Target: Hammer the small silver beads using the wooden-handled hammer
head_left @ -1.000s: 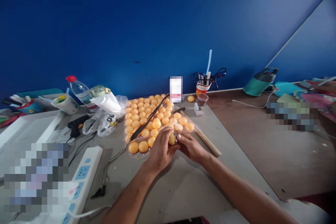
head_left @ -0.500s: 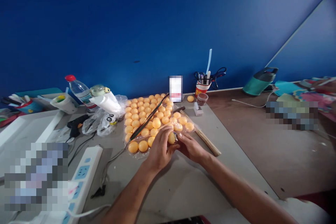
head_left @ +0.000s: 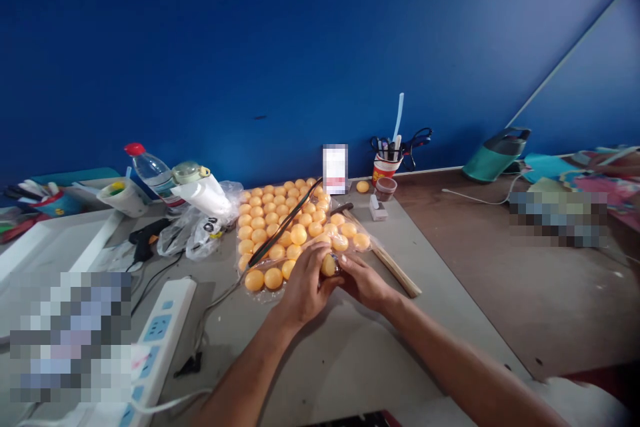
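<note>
My left hand and my right hand meet in front of a plastic-wrapped sheet of orange balls. Between them they grip a small yellowish ball with a dark, shiny patch on its right side. The left fingers curl round it from the left and over the top. From the right, my right thumb and fingers press against it. Fingers cover much of the ball. A dark flat strip lies slantwise across the wrapped balls, just beyond my left hand.
Thin wooden sticks lie right of the hands, near a small white box and a paper cup of pens. A phone leans at the wall. Left are a power strip, a glue gun and a bottle.
Both hands stay in nearly the same place. The ball has turned slightly, with more of its yellow side showing.
</note>
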Motion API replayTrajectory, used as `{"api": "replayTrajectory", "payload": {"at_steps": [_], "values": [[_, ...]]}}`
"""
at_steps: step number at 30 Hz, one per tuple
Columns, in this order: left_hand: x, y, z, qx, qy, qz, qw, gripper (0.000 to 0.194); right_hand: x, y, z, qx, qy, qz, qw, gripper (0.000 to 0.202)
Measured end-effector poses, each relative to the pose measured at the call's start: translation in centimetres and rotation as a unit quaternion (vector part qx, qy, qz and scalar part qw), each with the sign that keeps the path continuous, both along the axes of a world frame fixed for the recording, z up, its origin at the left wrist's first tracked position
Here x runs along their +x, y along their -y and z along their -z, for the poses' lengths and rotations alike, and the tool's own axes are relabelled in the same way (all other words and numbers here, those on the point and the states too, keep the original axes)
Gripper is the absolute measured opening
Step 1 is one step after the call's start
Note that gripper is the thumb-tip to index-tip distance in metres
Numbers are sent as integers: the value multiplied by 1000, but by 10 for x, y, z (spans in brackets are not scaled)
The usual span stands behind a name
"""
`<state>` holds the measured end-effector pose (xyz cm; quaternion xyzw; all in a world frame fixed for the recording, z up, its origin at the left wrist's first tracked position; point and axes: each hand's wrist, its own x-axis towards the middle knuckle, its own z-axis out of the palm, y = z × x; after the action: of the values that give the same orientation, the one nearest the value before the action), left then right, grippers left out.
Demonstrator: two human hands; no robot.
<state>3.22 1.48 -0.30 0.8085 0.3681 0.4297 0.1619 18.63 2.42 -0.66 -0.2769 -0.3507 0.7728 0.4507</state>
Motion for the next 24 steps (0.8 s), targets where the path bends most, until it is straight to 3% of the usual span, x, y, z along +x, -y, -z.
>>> {"api": "replayTrajectory", "payload": {"at_steps": [5,10,15,18,24], "values": [[0,0,2,-5,6,8,1000,54,-1,-1,1,25,21,-14,999,40],[0,-1,2,-11,2,2,1000,42,-2,-2,6,-17,6,8,1000,41],[-1,-2,2,-1,11,-10,1000,43,1,-1,-1,24,11,-14,1000,33],[-1,-1,0,3,11,-4,1000,49,0,-1,-1,20,22,-7,1000,38],[0,-1,-2,-1,1,-5,1000,39,-2,-1,5,-17,11,11,1000,43]]}}
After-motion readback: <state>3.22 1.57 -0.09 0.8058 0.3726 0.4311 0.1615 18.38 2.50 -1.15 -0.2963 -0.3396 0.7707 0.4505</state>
